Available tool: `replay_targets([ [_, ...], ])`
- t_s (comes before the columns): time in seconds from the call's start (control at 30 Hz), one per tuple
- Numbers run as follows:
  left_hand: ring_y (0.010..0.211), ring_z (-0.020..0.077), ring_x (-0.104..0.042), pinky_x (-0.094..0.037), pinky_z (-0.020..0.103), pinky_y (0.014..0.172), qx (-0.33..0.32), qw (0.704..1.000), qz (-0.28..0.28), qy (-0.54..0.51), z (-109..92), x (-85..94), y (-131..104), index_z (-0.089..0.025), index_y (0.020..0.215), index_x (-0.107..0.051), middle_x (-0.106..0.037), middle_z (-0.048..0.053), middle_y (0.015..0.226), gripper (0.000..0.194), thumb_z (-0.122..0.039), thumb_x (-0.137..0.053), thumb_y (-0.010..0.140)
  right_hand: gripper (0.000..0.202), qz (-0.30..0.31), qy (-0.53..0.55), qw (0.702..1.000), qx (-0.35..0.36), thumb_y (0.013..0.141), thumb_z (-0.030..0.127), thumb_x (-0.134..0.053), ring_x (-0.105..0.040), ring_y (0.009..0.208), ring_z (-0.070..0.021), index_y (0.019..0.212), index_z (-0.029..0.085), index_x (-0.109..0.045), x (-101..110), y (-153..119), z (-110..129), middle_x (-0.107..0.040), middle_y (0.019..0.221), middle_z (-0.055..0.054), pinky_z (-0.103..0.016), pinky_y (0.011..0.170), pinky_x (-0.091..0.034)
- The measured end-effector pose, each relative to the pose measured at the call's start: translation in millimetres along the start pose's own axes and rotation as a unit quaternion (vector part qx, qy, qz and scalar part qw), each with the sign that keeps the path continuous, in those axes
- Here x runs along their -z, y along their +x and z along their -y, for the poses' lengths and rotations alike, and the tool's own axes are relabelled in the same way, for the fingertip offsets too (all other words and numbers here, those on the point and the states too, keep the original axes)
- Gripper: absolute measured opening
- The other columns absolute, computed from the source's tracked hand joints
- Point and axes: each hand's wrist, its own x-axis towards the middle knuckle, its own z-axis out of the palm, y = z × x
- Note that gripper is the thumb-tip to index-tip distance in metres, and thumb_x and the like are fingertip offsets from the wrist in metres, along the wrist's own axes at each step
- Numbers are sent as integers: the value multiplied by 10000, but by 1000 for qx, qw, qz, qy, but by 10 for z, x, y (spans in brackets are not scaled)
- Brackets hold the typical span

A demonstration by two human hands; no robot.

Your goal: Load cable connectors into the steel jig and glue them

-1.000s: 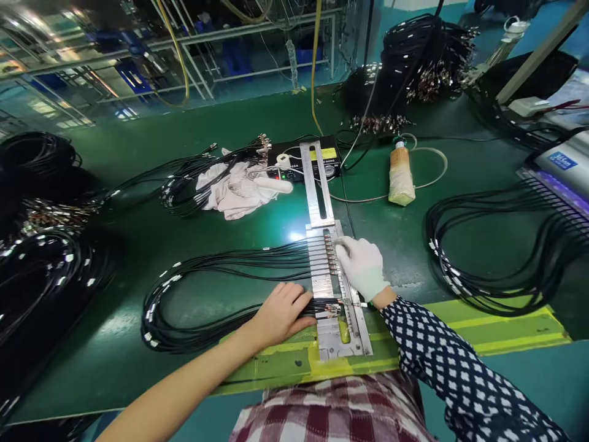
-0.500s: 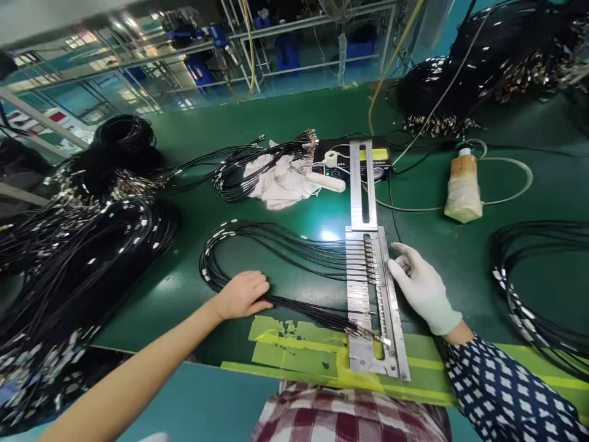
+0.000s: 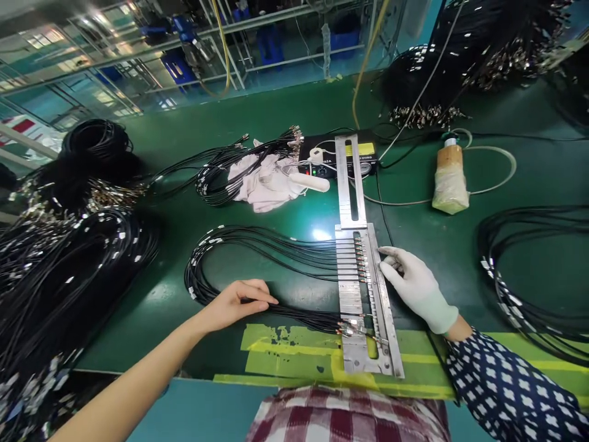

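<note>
Drawn back from the slotted metal fixture (image 3: 353,362) since one second ago, the gloved right hand (image 3: 418,288) now sits just beside its right edge, thumb and forefinger a narrow gap apart; whether they touch the metal is unclear. Over the same second the bare left hand (image 3: 237,305) has slid leftward along the black cables (image 3: 304,316), and its thumb and fingers are closed on the lower strands. These cables form a loop on the green surface (image 3: 405,227), left of the fixture. Upper strands lie spaced in its slots; the lower ones end bunched across its near end. Beyond are a white cloth (image 3: 264,187) and a black box with a yellow label (image 3: 363,149); farther right stands a wrapped bottle (image 3: 450,184).
</note>
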Motion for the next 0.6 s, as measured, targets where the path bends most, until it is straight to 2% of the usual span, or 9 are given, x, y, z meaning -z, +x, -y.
replay_targets([
  [0.07,783,153,-625,-508,259,691,-5,999,-35,41,9,-29,37,-198,1008,-761,-661,60,867,247,-336,-562,957,300,3,1,1000,1,947,401,-508,-633,825,-227,1176,245,-623,8,-6,18,-682,840,-20,-374,770,-503],
  [0.17,848,175,-591,-492,314,785,-15,980,-94,173,-19,-204,149,-185,956,-710,-642,55,880,213,-297,-530,965,300,4,8,1000,0,949,390,-501,-625,848,-228,1181,239,-617,26,-20,41,-680,835,-18,-376,786,-500],
  [0.27,936,204,-564,-470,360,857,-45,960,-97,258,-126,-463,329,-183,1037,-629,-647,66,975,151,-257,-528,953,295,18,14,1000,3,945,376,-505,-622,868,-225,1185,240,-610,59,-25,42,-679,845,-15,-381,812,-498],
  [0.33,964,206,-558,-471,360,872,-75,962,-74,252,-211,-625,467,-187,1092,-584,-642,70,1022,159,-238,-532,950,282,37,16,999,12,942,362,-510,-621,863,-221,1175,239,-610,87,-24,32,-679,857,-15,-384,820,-497],
  [0.43,914,175,-559,-483,304,820,-104,975,-59,190,-289,-788,642,-188,1030,-572,-616,55,963,103,-198,-488,972,256,48,25,998,26,940,332,-512,-620,860,-218,1151,230,-614,114,-24,15,-682,874,-21,-389,828,-498],
  [0.53,846,136,-567,-477,242,757,-131,979,-98,123,-306,-855,739,-183,973,-598,-590,36,888,118,-172,-480,983,236,38,35,998,35,938,315,-513,-623,874,-222,1132,229,-618,110,-28,4,-686,891,-31,-391,836,-503],
  [0.6,818,121,-575,-473,223,738,-159,973,-122,118,-316,-873,775,-179,1024,-626,-588,34,880,136,-162,-498,980,228,32,37,998,38,938,314,-513,-624,866,-226,1124,239,-621,99,-29,-2,-688,885,-33,-391,825,-507],
])
